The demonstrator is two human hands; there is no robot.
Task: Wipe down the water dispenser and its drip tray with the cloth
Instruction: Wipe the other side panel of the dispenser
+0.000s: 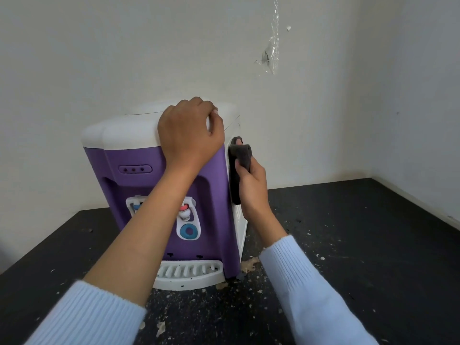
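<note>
Dispenser: A purple-and-white tabletop water dispenser (139, 155) stands on a dark table (348, 245) near a corner of the room. Its front faces the camera and its white drip tray (189, 272) sits at the foot of the front.
Cloth: A grey cloth (239, 155) is pressed against the upper part of the white right side panel, with its lower end hanging down along the panel.
Risk, tipping: Sideways pressure from the wiping hand could shove or rock the unit leftward if the bracing hand loosens, as the body looks tall for its base.
Risk, taps: The left forearm crosses just in front of the red tap (185, 209), with the blue tap (135, 206) close by. A dropped arm could nudge a lever and release any water inside.
Risk, grit: Pale flakes (249, 265) litter the table round the base, and a trailing cloth end would probably pick them up and smear them over the panel.
Risk, tray: The tray looks only slotted in, so a hard wipe might knock it loose.
Left hand: The left hand (190, 131) reaches across to the top right corner, knuckles up, and its fingers curl over the edge of the white top to grip it as a brace.
Right hand: The right hand (252, 190) stands upright beside the panel, fingers and thumb clasped round the cloth, and one fingertip shows above the fold.
Sleeves: The pale blue knit sleeves (87, 317) sit well back on the left forearm and at the wrist on the right.
Progress: This looks like mid-task, with the side panel in hand and dark specks on the tray suggesting it is not yet wiped.
</note>
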